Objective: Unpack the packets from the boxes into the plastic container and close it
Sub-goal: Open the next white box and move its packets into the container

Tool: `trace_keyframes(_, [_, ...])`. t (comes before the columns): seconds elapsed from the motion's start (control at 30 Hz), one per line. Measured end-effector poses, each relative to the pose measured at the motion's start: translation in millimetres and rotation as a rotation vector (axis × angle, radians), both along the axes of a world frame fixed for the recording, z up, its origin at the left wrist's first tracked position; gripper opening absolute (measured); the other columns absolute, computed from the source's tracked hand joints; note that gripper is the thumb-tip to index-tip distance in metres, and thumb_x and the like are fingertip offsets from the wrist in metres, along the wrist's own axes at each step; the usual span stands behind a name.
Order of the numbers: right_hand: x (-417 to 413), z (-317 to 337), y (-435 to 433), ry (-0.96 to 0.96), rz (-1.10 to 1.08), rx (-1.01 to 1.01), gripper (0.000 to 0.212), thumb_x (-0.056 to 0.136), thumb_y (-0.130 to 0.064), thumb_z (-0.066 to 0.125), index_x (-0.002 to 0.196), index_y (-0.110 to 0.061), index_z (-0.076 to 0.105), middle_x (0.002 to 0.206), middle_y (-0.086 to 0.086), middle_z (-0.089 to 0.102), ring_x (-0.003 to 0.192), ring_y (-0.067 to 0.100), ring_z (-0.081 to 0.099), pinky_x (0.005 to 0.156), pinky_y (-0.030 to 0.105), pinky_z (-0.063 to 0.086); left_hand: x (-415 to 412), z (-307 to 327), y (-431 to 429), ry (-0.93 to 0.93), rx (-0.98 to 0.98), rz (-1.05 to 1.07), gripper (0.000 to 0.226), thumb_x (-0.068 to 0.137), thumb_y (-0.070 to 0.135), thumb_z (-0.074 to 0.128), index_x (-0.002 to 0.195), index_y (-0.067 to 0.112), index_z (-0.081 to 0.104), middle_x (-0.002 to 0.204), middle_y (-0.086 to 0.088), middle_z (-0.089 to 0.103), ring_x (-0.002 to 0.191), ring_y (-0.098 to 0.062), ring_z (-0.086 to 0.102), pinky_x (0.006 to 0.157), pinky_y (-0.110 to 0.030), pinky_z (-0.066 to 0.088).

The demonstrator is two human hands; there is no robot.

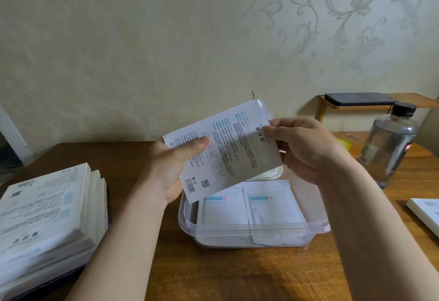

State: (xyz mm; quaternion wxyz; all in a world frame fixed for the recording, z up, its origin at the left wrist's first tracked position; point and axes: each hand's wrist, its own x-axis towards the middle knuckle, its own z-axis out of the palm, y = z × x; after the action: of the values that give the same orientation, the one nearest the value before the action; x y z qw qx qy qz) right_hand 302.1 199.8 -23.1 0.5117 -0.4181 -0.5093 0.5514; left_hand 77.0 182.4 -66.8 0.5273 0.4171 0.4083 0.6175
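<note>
I hold a flat white printed box (228, 151) tilted above the clear plastic container (256, 231). My left hand (175, 165) grips its lower left end, thumb across the printed face. At the upper right end, where a flap stands open, my right hand (301, 148) pinches the box. Two white packets (251, 208) lie side by side inside the container. The container's white lid (270, 174) peeks out behind the box.
A stack of several white boxes (47, 220) lies at the left on the wooden table (213, 274). A clear bottle with a black cap (389, 143) stands at the right, another white box (425, 215) at the right edge, a dark phone (356, 99) on a small shelf behind.
</note>
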Motion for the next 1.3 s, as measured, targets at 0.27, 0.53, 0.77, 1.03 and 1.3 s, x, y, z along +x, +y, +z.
trace_keyframes(0.27, [5,4,-1,0.038,-0.085,0.033,0.028,0.081,-0.001,0.075,0.065,-0.009,0.054,0.064,0.013,0.068,0.058,0.024,0.067,0.057,0.033,0.055,-7,-7,4,0.014,0.013,-0.041,0.043,0.072,0.015,0.079,0.114,0.009,0.071,0.114,-0.017,0.076,0.102,-0.036,0.074,0.075,-0.044,0.062])
trace_keyframes(0.53, [2,4,2,0.051,-0.223,0.160,0.028,0.090,-0.019,0.072,0.069,-0.013,0.055,0.064,0.007,0.065,0.060,0.021,0.062,0.058,0.031,0.049,-7,-7,4,0.034,0.010,-0.039,0.043,0.071,0.018,0.080,0.113,0.012,0.072,0.114,-0.017,0.076,0.103,-0.036,0.074,0.082,-0.047,0.058])
trace_keyframes(0.77, [6,3,4,-0.214,-0.534,0.391,0.021,0.101,-0.035,0.055,0.092,-0.017,0.052,0.071,-0.006,0.054,0.064,0.009,0.052,0.051,0.023,0.043,-11,-5,2,0.007,-0.016,-0.033,0.040,0.074,0.015,0.080,0.113,0.011,0.071,0.112,-0.017,0.076,0.101,-0.034,0.075,0.075,-0.043,0.060])
trace_keyframes(1.03, [16,10,4,-0.079,-0.700,0.343,0.017,0.100,-0.031,0.056,0.084,-0.027,0.048,0.090,0.001,0.062,0.083,0.017,0.066,0.071,0.043,0.061,-9,-4,2,-0.116,-0.062,0.049,0.052,0.070,0.017,0.077,0.120,0.008,0.069,0.111,-0.015,0.077,0.098,-0.030,0.076,0.070,-0.039,0.062])
trace_keyframes(1.3, [25,24,-10,0.114,-0.543,0.382,0.041,0.094,0.004,0.042,0.111,-0.023,0.067,0.095,0.004,0.064,0.080,0.019,0.066,0.054,0.030,0.057,-16,-14,11,-0.303,-0.036,0.189,0.054,0.075,0.030,0.081,0.127,0.020,0.067,0.120,-0.009,0.075,0.111,-0.030,0.072,0.091,-0.052,0.058])
